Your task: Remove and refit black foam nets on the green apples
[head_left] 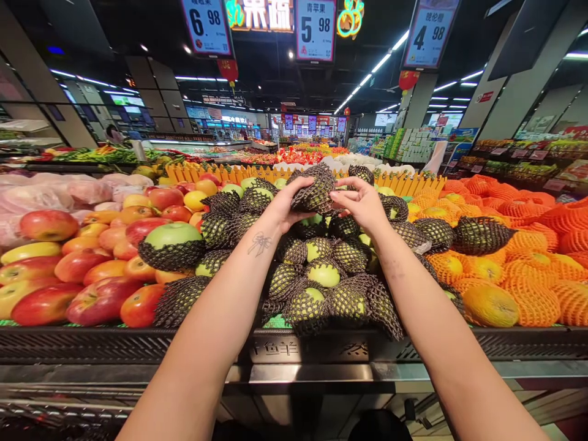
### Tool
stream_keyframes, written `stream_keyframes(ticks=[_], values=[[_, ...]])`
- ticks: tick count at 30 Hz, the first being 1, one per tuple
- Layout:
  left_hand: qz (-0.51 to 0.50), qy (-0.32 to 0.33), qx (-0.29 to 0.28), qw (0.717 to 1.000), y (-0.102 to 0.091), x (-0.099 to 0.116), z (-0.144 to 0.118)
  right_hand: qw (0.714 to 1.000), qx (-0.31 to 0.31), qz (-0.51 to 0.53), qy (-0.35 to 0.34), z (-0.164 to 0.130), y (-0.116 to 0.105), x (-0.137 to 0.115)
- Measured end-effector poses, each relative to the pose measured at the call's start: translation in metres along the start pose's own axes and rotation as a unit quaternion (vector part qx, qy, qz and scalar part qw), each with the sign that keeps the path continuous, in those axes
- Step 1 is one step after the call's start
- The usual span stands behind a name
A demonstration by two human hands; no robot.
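Observation:
My left hand (pixel 287 205) is wrapped round a green apple in a black foam net (pixel 316 187), held up above the middle of the fruit display. On the apple's right side, my right hand (pixel 361 205) has its fingers bent and pinched together at the edge of the net. The net covers most of this apple. Below and around my hands lie several green apples (pixel 324 274), most of them in the same black nets. One green apple (pixel 172 236), with its net pulled down halfway, rests on the red apples to the left.
Red and yellow apples (pixel 98 300) fill the left side. Oranges (pixel 490 305), many in orange foam nets, lie on the right. A black tray edge (pixel 114 346) runs along the front, and a low yellow fence (pixel 206 174) stands behind. Price signs (pixel 315 30) hang overhead.

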State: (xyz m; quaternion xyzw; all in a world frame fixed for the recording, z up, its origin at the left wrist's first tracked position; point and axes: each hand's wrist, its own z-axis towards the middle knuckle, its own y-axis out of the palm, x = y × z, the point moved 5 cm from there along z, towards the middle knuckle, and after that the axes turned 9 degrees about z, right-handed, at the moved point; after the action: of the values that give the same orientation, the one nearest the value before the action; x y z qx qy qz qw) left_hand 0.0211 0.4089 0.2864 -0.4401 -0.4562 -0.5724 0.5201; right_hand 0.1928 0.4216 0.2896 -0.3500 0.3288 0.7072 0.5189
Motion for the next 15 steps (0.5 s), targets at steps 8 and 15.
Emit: stream_keyframes(ticks=[8, 15], values=[[0.230, 0.250, 0.043, 0.940, -0.004, 0.018, -0.010, 0.974, 0.200, -0.060, -0.086, 0.007, -0.035, -0.011], [0.424, 0.187, -0.259, 0.847, 0.034, 0.004, -0.035, 0.979, 0.186, -0.048, -0.061, 0.005, -0.028, -0.009]])
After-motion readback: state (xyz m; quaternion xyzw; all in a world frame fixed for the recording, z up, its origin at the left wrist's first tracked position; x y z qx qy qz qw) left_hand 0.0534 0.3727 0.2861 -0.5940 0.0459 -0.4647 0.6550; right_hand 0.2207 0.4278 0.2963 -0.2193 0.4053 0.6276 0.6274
